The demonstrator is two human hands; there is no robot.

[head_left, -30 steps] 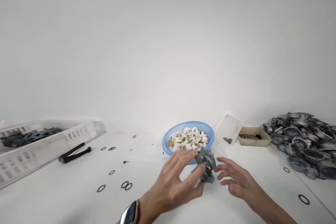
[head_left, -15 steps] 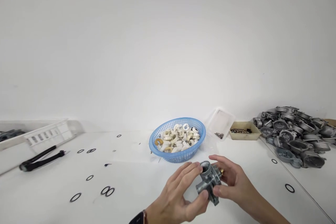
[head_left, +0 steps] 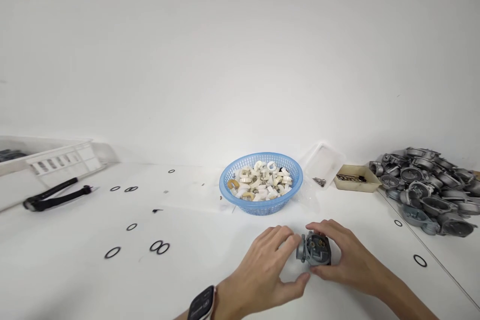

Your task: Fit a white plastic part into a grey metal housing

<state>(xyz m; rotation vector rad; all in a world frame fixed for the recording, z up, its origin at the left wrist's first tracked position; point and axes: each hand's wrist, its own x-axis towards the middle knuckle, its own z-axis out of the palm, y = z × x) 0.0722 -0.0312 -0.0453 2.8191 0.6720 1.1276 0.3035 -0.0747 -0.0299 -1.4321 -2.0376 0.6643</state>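
Both hands, left hand (head_left: 264, 272) and right hand (head_left: 347, 257), grip closed around grey carburetor body (head_left: 314, 250) on desk (head_left: 210, 270), near blue basket (head_left: 261, 203).

This looks like a small assembly workshop. A plain white worktop (head_left: 225, 280) against a bare white wall carries sorted stock: a heap of grey cast metal housings (head_left: 427, 187), a blue basket (head_left: 261, 200) of white plastic parts, a beige tray (head_left: 356, 180) of small pieces, black rubber rings (head_left: 159, 247) scattered loose, and a white crate (head_left: 48, 165).
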